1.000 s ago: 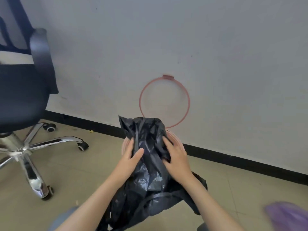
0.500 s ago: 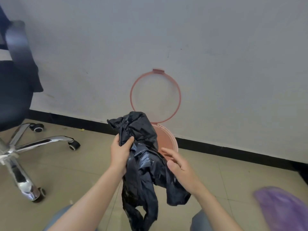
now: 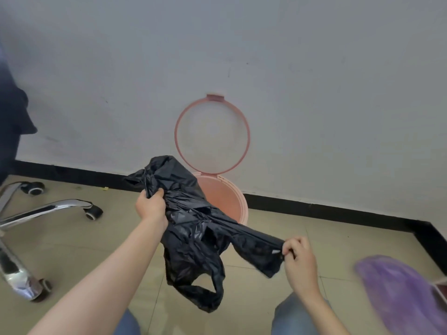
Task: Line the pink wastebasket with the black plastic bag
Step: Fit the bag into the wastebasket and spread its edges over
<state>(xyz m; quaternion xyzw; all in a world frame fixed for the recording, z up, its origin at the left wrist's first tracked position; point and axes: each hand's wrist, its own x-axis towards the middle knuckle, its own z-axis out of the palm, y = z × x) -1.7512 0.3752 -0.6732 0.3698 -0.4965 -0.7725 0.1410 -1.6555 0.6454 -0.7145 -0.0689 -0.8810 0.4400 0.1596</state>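
Note:
The pink wastebasket (image 3: 227,199) stands on the floor against the white wall, its mouth open and its pink ring lid (image 3: 246,131) flipped up against the wall. The crumpled black plastic bag (image 3: 193,228) hangs in front of the basket and hides its near left rim. My left hand (image 3: 151,206) grips the bag's upper bunch. My right hand (image 3: 298,258) pinches one edge of the bag and holds it stretched out to the right. A loop handle of the bag dangles below.
An office chair's chrome base and castors (image 3: 48,209) stand at the left. A blurred purple object (image 3: 401,291) lies at the lower right. A black skirting board (image 3: 314,209) runs along the wall. My knees in jeans (image 3: 292,315) show at the bottom.
My right hand has taken hold of the bag's edge and pulled it out to the right, stretching the bag between both hands. The left hand keeps its grip.

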